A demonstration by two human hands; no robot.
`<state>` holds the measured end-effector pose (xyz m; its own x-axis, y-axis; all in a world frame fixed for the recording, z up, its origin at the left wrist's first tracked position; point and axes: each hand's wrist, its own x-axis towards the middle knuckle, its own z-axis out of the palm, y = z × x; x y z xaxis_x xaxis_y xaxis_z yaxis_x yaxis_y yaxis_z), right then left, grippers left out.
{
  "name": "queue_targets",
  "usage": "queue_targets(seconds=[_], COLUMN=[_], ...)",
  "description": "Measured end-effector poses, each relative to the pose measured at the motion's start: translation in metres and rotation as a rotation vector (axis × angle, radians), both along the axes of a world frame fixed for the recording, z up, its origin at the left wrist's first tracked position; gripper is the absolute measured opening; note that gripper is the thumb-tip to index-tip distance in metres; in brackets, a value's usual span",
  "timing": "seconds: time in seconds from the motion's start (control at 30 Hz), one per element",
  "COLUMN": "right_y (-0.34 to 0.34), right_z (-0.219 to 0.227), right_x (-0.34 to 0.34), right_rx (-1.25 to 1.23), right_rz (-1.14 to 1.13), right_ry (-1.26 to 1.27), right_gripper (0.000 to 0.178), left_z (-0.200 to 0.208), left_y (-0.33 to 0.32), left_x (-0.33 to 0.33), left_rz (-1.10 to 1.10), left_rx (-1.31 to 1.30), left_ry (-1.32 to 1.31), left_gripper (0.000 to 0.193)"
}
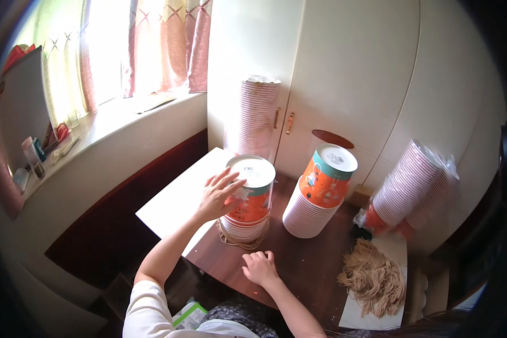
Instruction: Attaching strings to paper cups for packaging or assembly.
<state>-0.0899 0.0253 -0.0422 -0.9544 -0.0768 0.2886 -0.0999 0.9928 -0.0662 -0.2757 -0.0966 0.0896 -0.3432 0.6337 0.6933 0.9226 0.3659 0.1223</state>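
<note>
An upside-down stack of paper buckets (248,200), orange with a teal band and a white base on top, stands on the brown table. My left hand (217,194) is open beside it, fingers spread and fingertips at the bucket's upper side. Loops of tan twine (248,243) lie around the foot of this stack. Nearer to me, my right hand (259,267) is low over the table, apart from the buckets. Its fingers are curled in; whatever they may hold is hidden.
To the right stands another upside-down bucket stack (312,217). A tall wrapped stack (259,118) rises behind. Bagged stacks (408,180) lean at the far right, near a heap of tan twine (372,276) on a white board (397,250). White cabinet doors (349,67) close off the back.
</note>
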Motion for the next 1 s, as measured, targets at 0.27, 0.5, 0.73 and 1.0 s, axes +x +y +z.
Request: queue_targets(seconds=[0.27, 0.5, 0.73, 1.0], right_y=[0.01, 0.031, 0.015, 0.008], right_z=[0.006, 0.153, 0.275, 0.272], right_x=[0.063, 0.127, 0.204, 0.265], right_rx=[-0.274, -0.913, -0.708, 1.884], right_rz=[-0.009, 0.225, 0.336, -1.501], right_ry=[-0.088, 0.174, 0.622, 1.25], right_gripper=[0.032, 0.026, 0.019, 0.024], left_z=[-0.008, 0.051, 0.165, 0.102], left_y=[0.0, 0.006, 0.038, 0.015], left_x=[0.006, 0.062, 0.207, 0.203], left_rz=[0.003, -0.284, -1.509, -1.716], left_rx=[0.028, 0.103, 0.38, 1.101], left_ry=[0.039, -0.117, 0.096, 0.546], left_gripper=[0.051, 0.053, 0.023, 0.061])
